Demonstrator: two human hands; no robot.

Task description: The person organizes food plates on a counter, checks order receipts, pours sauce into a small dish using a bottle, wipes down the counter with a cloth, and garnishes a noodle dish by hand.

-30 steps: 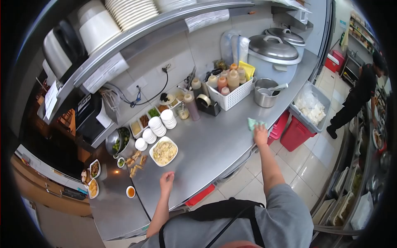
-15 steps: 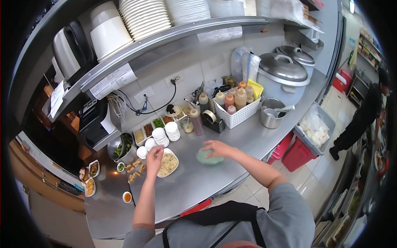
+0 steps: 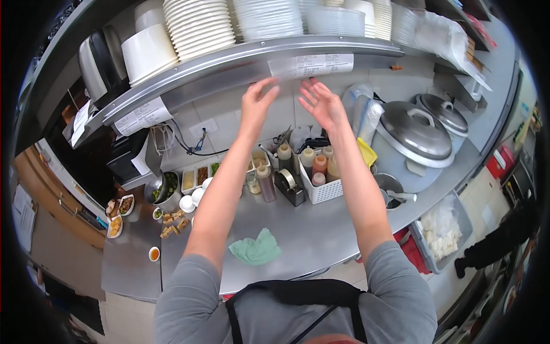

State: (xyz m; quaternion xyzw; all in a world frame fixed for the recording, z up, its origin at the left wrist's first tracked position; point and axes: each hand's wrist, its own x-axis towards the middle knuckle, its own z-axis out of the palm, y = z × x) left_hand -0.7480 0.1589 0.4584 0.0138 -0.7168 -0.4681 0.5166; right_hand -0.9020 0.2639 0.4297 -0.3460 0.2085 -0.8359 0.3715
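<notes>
Both of my hands are raised in front of the shelf's metal edge. My left hand [image 3: 260,104] has its thumb and fingers apart and slightly blurred, just below the left end of a printed paper slip [image 3: 321,64]. My right hand [image 3: 323,104] is open beneath that slip, fingers spread and palm partly showing. Neither hand visibly holds anything, and I cannot tell whether either touches the slip. On the steel counter below, a crumpled green cloth [image 3: 256,247] lies between my forearms. My left arm covers part of the stacked white lids [image 3: 187,203].
A white basket of sauce bottles [image 3: 327,193], a tape dispenser [image 3: 290,188] and a steel pot [image 3: 389,186] line the counter's back. Skewers [image 3: 173,228] and a sauce cup [image 3: 154,253] sit left. Stacked bowls [image 3: 197,28] fill the shelf. A person [image 3: 498,238] stands far right.
Both hands have risen from the counter to the shelf edge. My right hand has left the green cloth, which now lies crumpled. The bowl of food near my left hand is now out of sight.
</notes>
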